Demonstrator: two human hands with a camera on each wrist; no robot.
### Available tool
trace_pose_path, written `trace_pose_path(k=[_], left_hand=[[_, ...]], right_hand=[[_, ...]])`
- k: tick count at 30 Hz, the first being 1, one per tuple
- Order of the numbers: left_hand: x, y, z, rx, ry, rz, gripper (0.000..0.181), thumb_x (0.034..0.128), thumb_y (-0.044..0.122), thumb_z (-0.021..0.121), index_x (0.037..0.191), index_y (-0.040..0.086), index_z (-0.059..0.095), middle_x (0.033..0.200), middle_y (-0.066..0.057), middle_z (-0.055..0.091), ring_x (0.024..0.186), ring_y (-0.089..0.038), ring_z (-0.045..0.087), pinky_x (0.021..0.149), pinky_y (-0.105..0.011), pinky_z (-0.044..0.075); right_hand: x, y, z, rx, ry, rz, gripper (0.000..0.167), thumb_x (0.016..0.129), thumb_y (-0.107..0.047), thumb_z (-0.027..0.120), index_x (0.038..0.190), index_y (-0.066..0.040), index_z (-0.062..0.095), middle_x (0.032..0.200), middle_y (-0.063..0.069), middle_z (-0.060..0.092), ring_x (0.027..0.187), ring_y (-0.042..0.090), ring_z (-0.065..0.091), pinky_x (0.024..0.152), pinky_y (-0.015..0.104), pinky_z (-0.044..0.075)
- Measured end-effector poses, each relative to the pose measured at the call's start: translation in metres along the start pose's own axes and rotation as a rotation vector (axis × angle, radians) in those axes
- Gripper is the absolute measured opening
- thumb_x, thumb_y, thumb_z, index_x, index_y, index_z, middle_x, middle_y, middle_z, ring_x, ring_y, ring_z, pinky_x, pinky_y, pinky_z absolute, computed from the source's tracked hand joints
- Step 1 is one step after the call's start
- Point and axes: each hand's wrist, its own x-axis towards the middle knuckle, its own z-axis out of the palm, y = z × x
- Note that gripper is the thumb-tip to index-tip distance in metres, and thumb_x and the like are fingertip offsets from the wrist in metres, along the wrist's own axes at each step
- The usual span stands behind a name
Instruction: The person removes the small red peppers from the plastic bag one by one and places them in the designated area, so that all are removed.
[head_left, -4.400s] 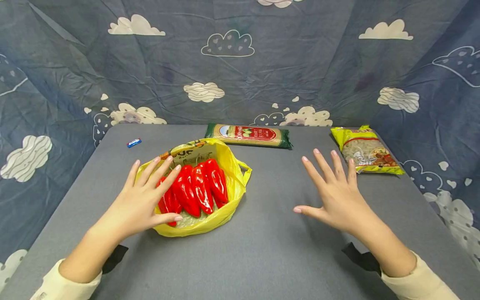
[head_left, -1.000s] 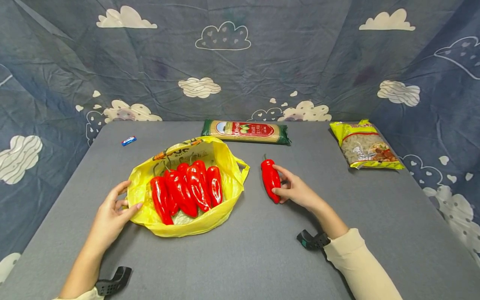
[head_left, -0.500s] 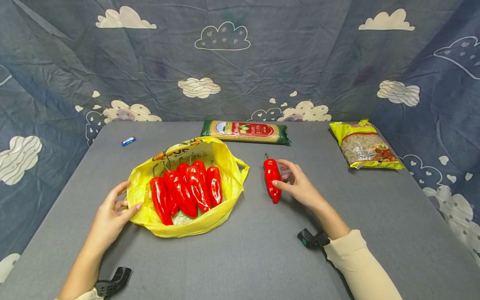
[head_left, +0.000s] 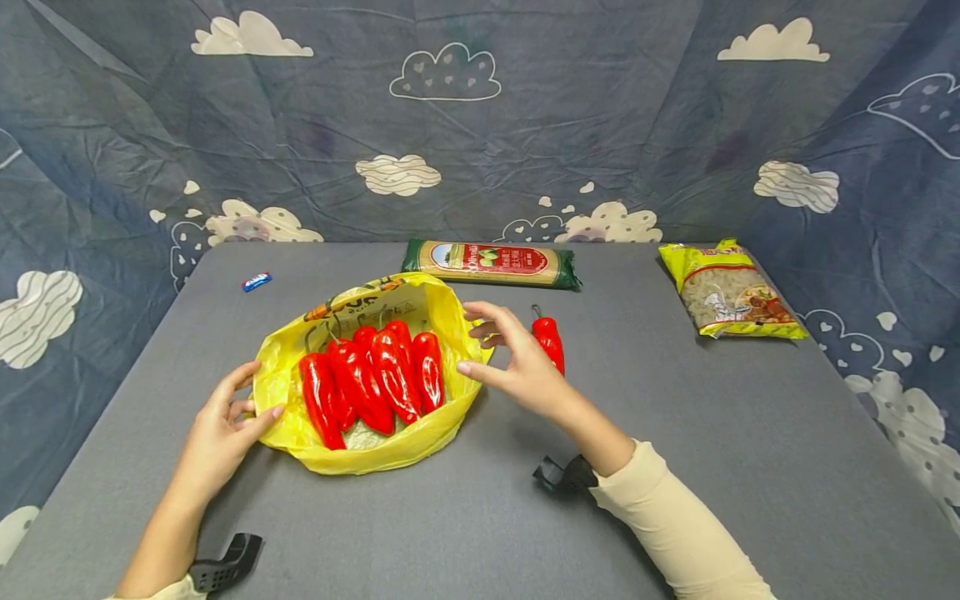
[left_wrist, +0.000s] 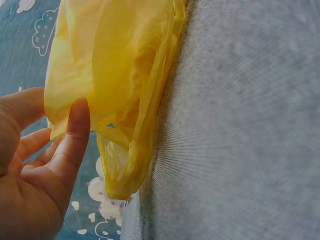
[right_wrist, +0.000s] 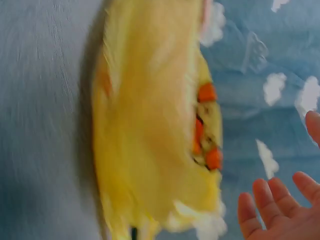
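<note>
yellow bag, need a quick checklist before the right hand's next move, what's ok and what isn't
1. Left hand holding the yellow bag: ok, thumb and fingers pinch its left edge.
2. Bag mouth open: ok, the red peppers inside show plainly.
3. Right hand holding nothing: ok, thumb and fingers are spread apart.
4. Right hand at a pepper inside the bag: not ok, it is only by the right rim.
5. Loose red pepper in full sight: not ok, it lies on the table right of the bag, partly hidden by the right hand.
6. Exact count inside: cannot tell, the peppers overlap.
</note>
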Motion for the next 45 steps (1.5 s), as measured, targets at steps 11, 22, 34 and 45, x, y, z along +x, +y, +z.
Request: trace_pose_path(k=[11,22,34,45], left_hand=[[0.0,-0.002,0.0,0.021,0.009,0.002,0.064,0.0782,-0.006,0.065,0.133,-0.001,0.032,0.117,-0.007,0.04,0.071,0.004,0.054,0.052,-0.014,0.045],[-0.001,-0.002,0.001,0.026,0.016,0.002,0.065,0.0779,-0.005,0.065,0.134,0.0,0.033,0.117,0.008,0.04,0.073,0.003,0.053,0.052,-0.014,0.045],[-0.001,0.0,0.001,0.037,0.017,0.005,0.065,0.0763,-0.007,0.066,0.132,-0.001,0.033,0.116,-0.016,0.042,0.071,0.005,0.054,0.051,-0.014,0.043],[-0.001,-0.001,0.001,0.04,0.017,0.01,0.064,0.0776,-0.006,0.065,0.133,0.0,0.033,0.118,0.009,0.039,0.072,0.005,0.054,0.051,-0.014,0.043]], right_hand=[[0.018,0.033,0.054,-0.003,-0.177,0.053,0.068,0.075,-0.018,0.075,0.13,-0.002,0.039,0.128,0.013,0.043,0.1,0.026,0.05,0.084,0.037,0.042],[0.025,0.042,0.068,-0.05,-0.234,0.134,0.07,0.074,-0.019,0.076,0.132,-0.008,0.039,0.116,0.008,0.05,0.09,0.018,0.051,0.077,0.029,0.044],[0.033,0.034,0.079,-0.292,-0.311,0.132,0.077,0.072,-0.036,0.075,0.136,-0.021,0.034,0.105,-0.001,0.052,0.086,0.011,0.047,0.071,0.023,0.04],[0.03,0.027,0.081,-0.383,-0.358,0.101,0.072,0.077,-0.024,0.072,0.138,-0.029,0.033,0.088,-0.002,0.05,0.082,0.009,0.044,0.068,0.024,0.038]])
